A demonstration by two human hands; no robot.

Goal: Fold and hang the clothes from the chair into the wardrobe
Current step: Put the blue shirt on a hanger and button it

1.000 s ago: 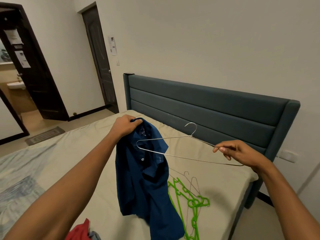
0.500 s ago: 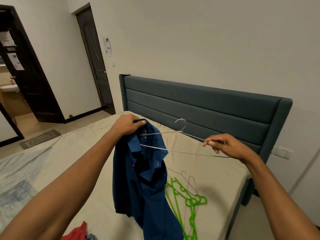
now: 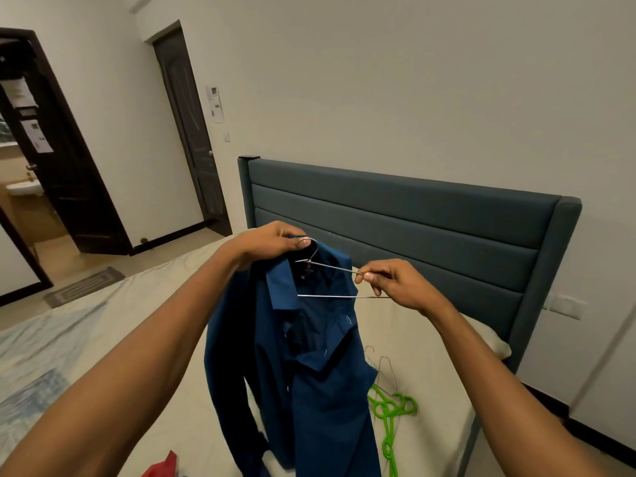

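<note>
Pale walls and two dark doors (image 3: 192, 132) frame a bedroom seen from the head camera, with a grey-blue padded headboard (image 3: 413, 218) standing at the far end of a bed (image 3: 155, 304) covered in a beige sheet. Above the bed, the left hand (image 3: 272, 244) grips the collar of a dark blue shirt (image 3: 309, 373) together with the hook of a wire hanger (image 3: 330, 280), so the shirt hangs down in front of the mattress with its collar spread open. One end of the hanger is tucked inside the neck opening, while the right hand (image 3: 395, 284) pinches the other end between thumb and fingertips, just beside the collar. Green plastic hangers (image 3: 392, 411) and spare wire hangers (image 3: 387, 370) lie on the sheet to the right of the shirt. A scrap of red cloth (image 3: 163, 468) shows at the bottom edge.
</note>
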